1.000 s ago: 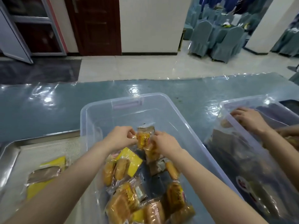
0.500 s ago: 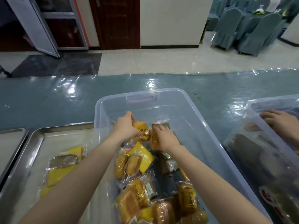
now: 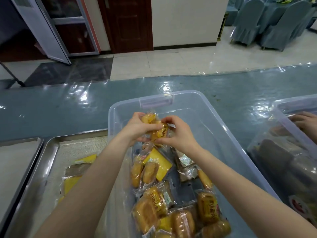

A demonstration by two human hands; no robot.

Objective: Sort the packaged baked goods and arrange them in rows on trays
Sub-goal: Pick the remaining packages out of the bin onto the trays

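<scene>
Head view, centre frame: left hand (image 3: pixel 135 130) clutches a bun pack (image 3: pixel 148 118), right hand (image 3: pixel 177 133) pinches a second pack (image 3: pixel 162 133), both lifted higher over the clear bin (image 3: pixel 215 134) than half a second ago. Lower left, the left forearm (image 3: pixel 96 179) part-hides the yellow packs (image 3: pixel 72 184) on the tray (image 3: pixel 51 143).

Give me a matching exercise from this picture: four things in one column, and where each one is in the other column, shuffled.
1. bread packets
2. metal tray
3. clear bin
4. other person's hand

A. inside the second bin, far right
B. left of the clear bin
C. gripped by left hand and right hand
D. between the metal tray and the second bin

Pairs: 1-C, 2-B, 3-D, 4-A
</scene>
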